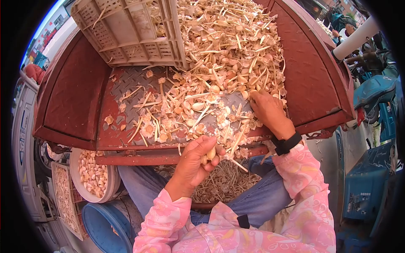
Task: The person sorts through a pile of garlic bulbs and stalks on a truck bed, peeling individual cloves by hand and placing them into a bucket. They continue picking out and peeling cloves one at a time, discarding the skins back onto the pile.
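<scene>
My left hand [195, 159] is closed around several garlic cloves [211, 154], held just in front of the truck bed's edge. At the right side of the garlic heap [236, 46], my right hand [270, 110] reaches down with its fingers bent together among cloves and stalks. Its fingertips are partly hidden, so what they grip does not show. Between the hands, loose cloves [198, 106], dry stalks and papery root ends lie scattered on the metal bed [126, 78].
A plastic crate [126, 36] stands tipped on the bed at the left. Below left are a white bucket [110, 185] of cloves, a blue bucket [90, 219] and another crate [63, 196]. Husks lie between my legs. Red side walls [312, 67] flank the bed.
</scene>
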### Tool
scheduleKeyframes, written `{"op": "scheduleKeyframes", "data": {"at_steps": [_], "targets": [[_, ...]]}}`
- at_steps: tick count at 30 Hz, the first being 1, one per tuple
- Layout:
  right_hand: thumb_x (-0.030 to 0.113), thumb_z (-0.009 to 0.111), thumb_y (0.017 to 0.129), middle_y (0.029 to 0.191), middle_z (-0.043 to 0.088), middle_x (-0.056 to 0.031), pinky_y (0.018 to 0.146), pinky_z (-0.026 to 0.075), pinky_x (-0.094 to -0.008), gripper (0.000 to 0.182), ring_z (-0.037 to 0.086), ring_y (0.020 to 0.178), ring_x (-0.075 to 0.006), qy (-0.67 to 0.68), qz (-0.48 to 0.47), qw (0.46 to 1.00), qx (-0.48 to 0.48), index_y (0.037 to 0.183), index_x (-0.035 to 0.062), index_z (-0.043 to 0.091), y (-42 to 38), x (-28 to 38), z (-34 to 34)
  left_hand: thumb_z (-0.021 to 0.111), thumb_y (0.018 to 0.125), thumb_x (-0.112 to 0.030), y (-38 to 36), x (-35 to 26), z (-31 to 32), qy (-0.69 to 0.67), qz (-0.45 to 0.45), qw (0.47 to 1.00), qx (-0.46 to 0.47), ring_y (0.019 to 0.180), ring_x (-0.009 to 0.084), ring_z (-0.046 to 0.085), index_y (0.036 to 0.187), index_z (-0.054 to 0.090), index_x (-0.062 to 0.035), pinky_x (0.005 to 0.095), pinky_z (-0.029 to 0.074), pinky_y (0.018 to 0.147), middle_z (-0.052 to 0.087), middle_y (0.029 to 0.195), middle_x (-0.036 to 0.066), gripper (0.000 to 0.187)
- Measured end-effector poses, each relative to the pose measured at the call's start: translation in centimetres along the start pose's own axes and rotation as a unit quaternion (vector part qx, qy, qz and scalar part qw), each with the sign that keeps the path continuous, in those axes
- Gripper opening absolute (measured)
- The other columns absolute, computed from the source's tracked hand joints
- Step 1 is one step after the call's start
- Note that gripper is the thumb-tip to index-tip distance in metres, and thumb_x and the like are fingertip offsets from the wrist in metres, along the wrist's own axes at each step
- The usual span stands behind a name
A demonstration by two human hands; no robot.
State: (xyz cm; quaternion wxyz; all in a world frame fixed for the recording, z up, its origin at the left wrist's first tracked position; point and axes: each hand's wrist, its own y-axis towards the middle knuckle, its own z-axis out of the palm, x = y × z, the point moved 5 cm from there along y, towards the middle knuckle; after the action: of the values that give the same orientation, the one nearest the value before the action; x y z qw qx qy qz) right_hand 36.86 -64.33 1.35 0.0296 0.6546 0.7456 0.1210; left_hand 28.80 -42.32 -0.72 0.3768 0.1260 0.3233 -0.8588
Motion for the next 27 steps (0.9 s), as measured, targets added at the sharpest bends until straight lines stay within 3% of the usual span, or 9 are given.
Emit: {"op": "scheduleKeyframes", "data": {"at_steps": [4, 7, 8, 11, 13, 14, 18, 20, 27], "targets": [[0.013, 0.06, 0.079, 0.079, 0.062, -0.0144, 0.065, 0.047, -0.0437, 0.011, 0.061, 0.076, -0.0342, 0.073, -0.017, 0.997, 0.001, 0.086, 0.0041, 0.058, 0.4, 0.3, -0.1, 0.056, 0.091, -0.017, 0.6, -0.3, 0.6, 0.084, 0.043, 0.995, 0.019, 0.054, 0.0077, 0.052, 0.101, 0.054, -0.0024, 0.0135, 0.032, 0.037, 0.06, 0.079, 0.01, 0.018], [0.01, 0.062, 0.079, 0.077, 0.062, -0.011, 0.061, 0.046, -0.0389, 0.012, 0.061, 0.071, -0.0249, 0.301, -0.013, 0.953, 0.031, 0.089, 0.0034, 0.06, 0.0, 1.9, -1.3, 0.057, 0.091, -0.017, 1.3, -0.3, 0.9, 0.12, 0.068, 0.99, 0.006, 0.055, 0.006, 0.051, 0.11, 0.054, -0.0013, 0.0133, 0.031, 0.037, 0.061, 0.081, 0.008, 0.025], [0.008, 0.064, 0.079, 0.076, 0.061, -0.0073, 0.056, 0.045, -0.0317, 0.013, 0.059, 0.068, -0.0145, 0.343, 0.012, 0.936, 0.075, 0.09, 0.0018, 0.061, -0.3, 2.9, -1.9, 0.057, 0.091, -0.017, 1.7, -0.3, 1.0, 0.126, 0.074, 0.989, -0.003, 0.055, 0.0056, 0.051, 0.113, 0.054, -0.0012, 0.0133, 0.031, 0.038, 0.061, 0.081, 0.007, 0.028], [0.006, 0.064, 0.081, 0.077, 0.062, -0.0055, 0.052, 0.044, -0.0277, 0.009, 0.058, 0.066, -0.0095, 0.464, -0.028, 0.879, 0.104, 0.086, -0.0001, 0.061, -1.3, 5.0, -1.6, 0.057, 0.091, -0.019, 2.4, 0.1, 1.4, 0.097, 0.067, 0.993, -0.014, 0.054, 0.0049, 0.05, 0.117, 0.053, -0.0021, 0.0124, 0.034, 0.039, 0.062, 0.086, 0.006, 0.032], [0.004, 0.064, 0.081, 0.077, 0.062, -0.0042, 0.05, 0.044, -0.0266, 0.007, 0.058, 0.066, -0.008, 0.558, -0.075, 0.824, 0.063, 0.085, -0.0004, 0.062, -2.2, 7.0, -2.3, 0.057, 0.091, -0.022, 3.1, 0.8, 1.5, 0.039, 0.047, 0.998, 0.02, 0.054, 0.0046, 0.051, 0.117, 0.054, -0.0034, 0.0117, 0.037, 0.042, 0.063, 0.088, 0.006, 0.032], [0.006, 0.063, 0.082, 0.078, 0.062, -0.0073, 0.055, 0.047, -0.0299, 0.008, 0.06, 0.067, -0.0143, 0.563, -0.08, 0.819, 0.075, 0.086, -0.0004, 0.062, -2.2, 6.9, -2.1, 0.057, 0.092, -0.021, 3.1, 0.8, 1.3, 0.022, 0.04, 0.999, 0.026, 0.054, 0.005, 0.051, 0.115, 0.053, -0.0027, 0.0113, 0.039, 0.041, 0.063, 0.09, 0.008, 0.03], [0.01, 0.063, 0.081, 0.08, 0.06, -0.0147, 0.066, 0.048, -0.0377, 0.01, 0.06, 0.074, -0.0313, 0.305, -0.065, 0.94, -0.136, 0.086, 0.0017, 0.063, -0.2, 2.6, -3.6, 0.055, 0.092, -0.019, 3.3, 1.0, -0.1, -0.095, 0.001, 0.995, 0.007, 0.057, 0.0066, 0.054, 0.112, 0.052, -0.0013, 0.0122, 0.042, 0.04, 0.062, 0.088, 0.011, 0.027], [0.009, 0.059, 0.079, 0.088, 0.061, -0.0155, 0.067, 0.048, -0.0442, 0.012, 0.062, 0.082, -0.0341, 0.052, 0.035, 0.996, -0.062, 0.09, 0.0041, 0.061, 0.5, -0.6, -2.3, 0.053, 0.093, -0.019, 2.9, 0.5, 0.4, -0.114, -0.008, 0.993, 0.028, 0.058, 0.0074, 0.055, 0.114, 0.051, -0.0012, 0.0126, 0.043, 0.04, 0.062, 0.087, 0.011, 0.028], [0.015, 0.061, 0.078, 0.086, 0.063, -0.0133, 0.071, 0.047, -0.0443, 0.022, 0.061, 0.084, -0.0336, -0.011, 0.038, 0.999, 0.011, 0.099, 0.0093, 0.063, 2.3, -1.3, -0.3, 0.047, 0.096, -0.023, 2.1, -0.3, 0.7, -0.093, -0.002, 0.995, 0.04, 0.059, 0.0093, 0.054, 0.12, 0.048, -0.0025, 0.0141, 0.046, 0.042, 0.059, 0.086, 0.009, 0.031]]}}
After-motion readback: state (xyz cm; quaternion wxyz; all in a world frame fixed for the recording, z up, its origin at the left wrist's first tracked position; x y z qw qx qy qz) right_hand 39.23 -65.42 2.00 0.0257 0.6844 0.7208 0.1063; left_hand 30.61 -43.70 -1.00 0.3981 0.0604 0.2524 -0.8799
